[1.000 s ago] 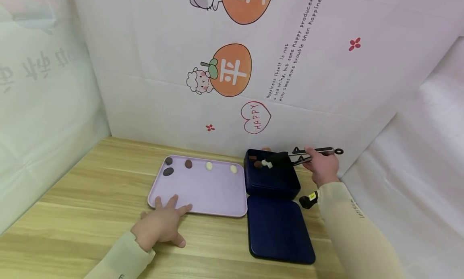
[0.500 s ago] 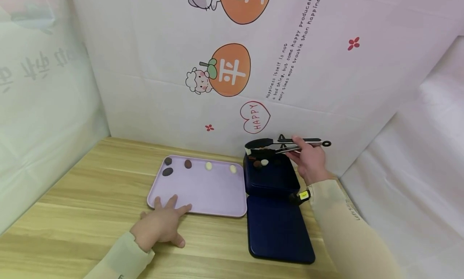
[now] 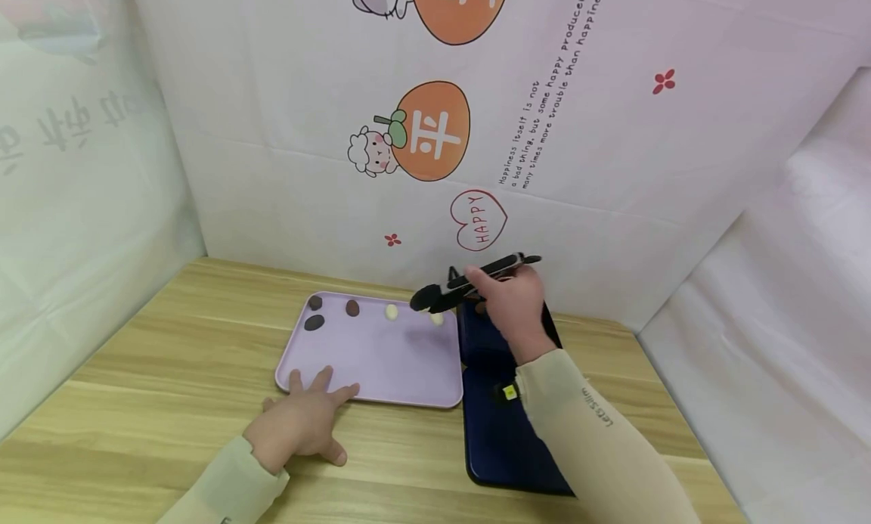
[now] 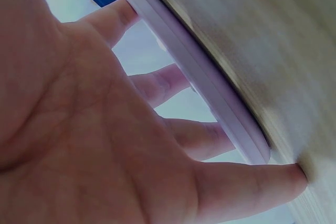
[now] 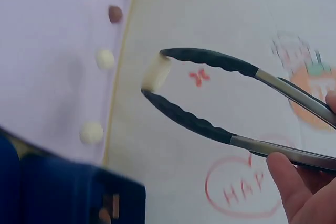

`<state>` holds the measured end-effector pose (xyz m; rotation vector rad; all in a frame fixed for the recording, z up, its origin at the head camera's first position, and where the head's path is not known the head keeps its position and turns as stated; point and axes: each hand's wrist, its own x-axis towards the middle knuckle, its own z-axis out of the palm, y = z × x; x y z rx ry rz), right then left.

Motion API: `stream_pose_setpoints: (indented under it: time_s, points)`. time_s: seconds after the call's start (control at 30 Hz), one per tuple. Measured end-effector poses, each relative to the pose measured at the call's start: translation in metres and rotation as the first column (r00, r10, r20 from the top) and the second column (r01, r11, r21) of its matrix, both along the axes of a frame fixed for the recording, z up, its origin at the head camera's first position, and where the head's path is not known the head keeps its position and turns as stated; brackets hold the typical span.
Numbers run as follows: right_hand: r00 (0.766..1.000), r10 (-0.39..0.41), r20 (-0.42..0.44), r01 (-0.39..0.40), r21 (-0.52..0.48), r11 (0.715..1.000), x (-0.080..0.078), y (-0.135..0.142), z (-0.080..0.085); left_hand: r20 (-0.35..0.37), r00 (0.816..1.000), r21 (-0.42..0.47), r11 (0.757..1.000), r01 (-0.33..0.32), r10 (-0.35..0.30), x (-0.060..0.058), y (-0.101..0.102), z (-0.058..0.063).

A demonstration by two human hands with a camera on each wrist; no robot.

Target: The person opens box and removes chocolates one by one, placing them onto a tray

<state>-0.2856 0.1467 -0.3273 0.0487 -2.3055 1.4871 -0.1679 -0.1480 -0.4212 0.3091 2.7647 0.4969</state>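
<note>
My right hand (image 3: 515,308) grips a pair of kitchen tongs (image 5: 205,59) with black tips and steel arms, over the back right part of the lilac tray (image 3: 381,361). In the right wrist view, a cream-white chocolate-like piece (image 5: 156,73) is pinched lengthwise between the tong tips, above the tray. With fingers spread, my left hand (image 3: 299,426) rests at the tray's near left edge, several fingertips on its rim. On the tray's far side lie two dark pieces (image 3: 314,323), a brown piece (image 3: 352,308) and two cream pieces (image 3: 391,311).
A deep navy box (image 3: 479,339) stands right of the tray, partly hidden by my right hand. A brown piece (image 5: 105,215) shows inside it. Its navy lid (image 3: 503,452) lies in front. A white printed cloth (image 3: 286,199) hangs behind the wooden table (image 3: 170,373).
My right hand has carried the tongs and the white piece out of the navy box, leftward over the tray. My left hand has stayed in place.
</note>
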Motion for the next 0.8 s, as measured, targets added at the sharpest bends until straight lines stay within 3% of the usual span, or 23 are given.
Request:
stream_pose_setpoints:
  time_s: [0.17, 0.4, 0.8]
  points:
    - [0.993, 0.054, -0.102, -0.04, 0.142, 0.989, 0.003, -0.036, -0.016, -0.002, 1.0, -0.004, 1.0, 0.003, -0.003, -0.001, 0.0, 0.001]
    - [0.995, 0.071, -0.064, -0.055, 0.213, 0.975, 0.008, -0.079, -0.038, -0.002, 1.0, -0.012, 1.0, 0.007, -0.007, -0.002, 0.0, 0.0]
    - [0.989, 0.138, -0.052, -0.122, 0.237, 0.964, 0.014, -0.09, -0.043, 0.002, 1.0, -0.023, 1.0, 0.006, -0.006, -0.003, 0.0, 0.0]
